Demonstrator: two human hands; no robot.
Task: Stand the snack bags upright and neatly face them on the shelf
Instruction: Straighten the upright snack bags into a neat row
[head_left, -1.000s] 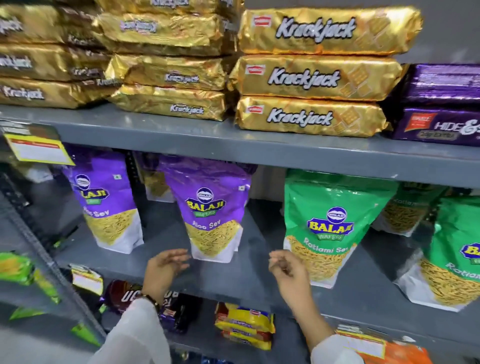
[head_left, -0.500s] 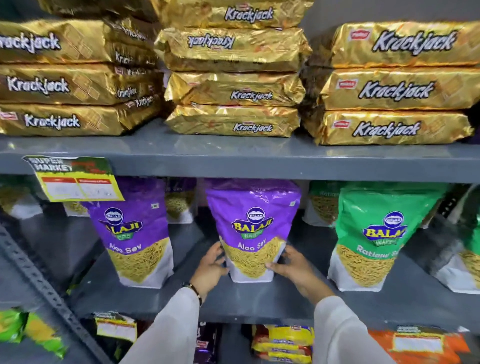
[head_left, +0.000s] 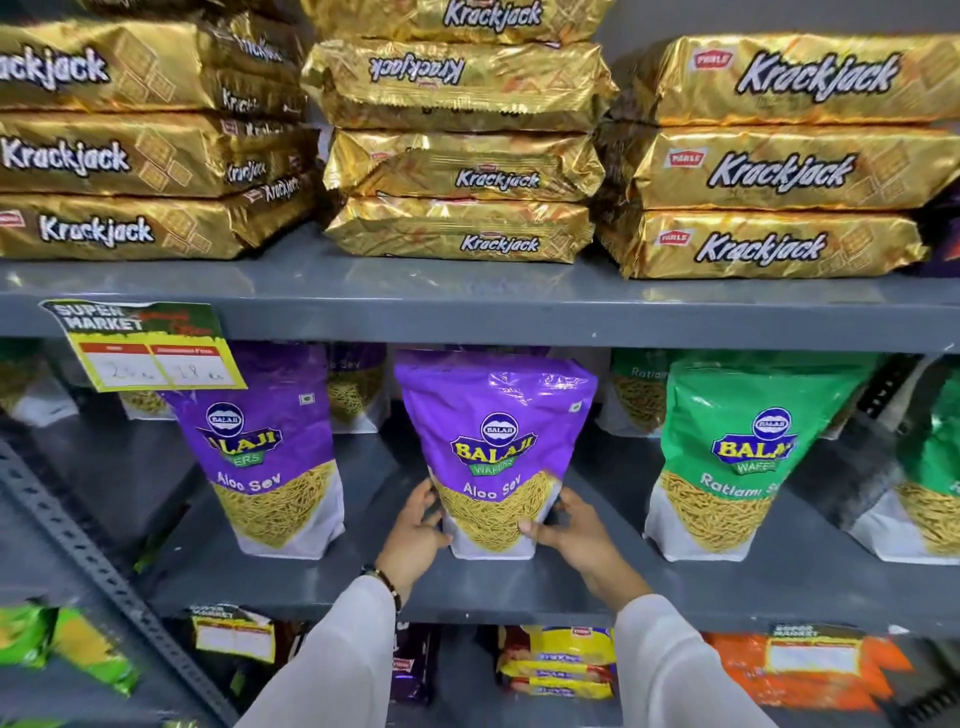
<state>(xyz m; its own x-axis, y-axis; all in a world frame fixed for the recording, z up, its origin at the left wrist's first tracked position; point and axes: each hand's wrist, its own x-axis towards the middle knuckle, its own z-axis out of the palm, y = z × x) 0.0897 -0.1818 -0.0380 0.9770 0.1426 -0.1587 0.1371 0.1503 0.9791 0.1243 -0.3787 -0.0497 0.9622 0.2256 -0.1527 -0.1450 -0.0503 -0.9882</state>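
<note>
A purple Aloo Sev bag stands upright at the middle of the grey shelf, its label facing me. My left hand grips its lower left edge and my right hand grips its lower right edge. A second purple Aloo Sev bag stands upright to the left. A green Ratlami Sev bag stands upright to the right, and another green bag is cut off at the frame's right edge. More bags stand behind, partly hidden.
Gold Krackjack packs are stacked on the shelf above. A yellow price tag hangs from that shelf's edge. A slotted metal upright runs diagonally at the left. Small packets lie on the shelf below.
Both hands rose from the shelf front to the middle purple bag and closed on its lower edges. The view shifted right to left, so the bags appear further right and closer.
</note>
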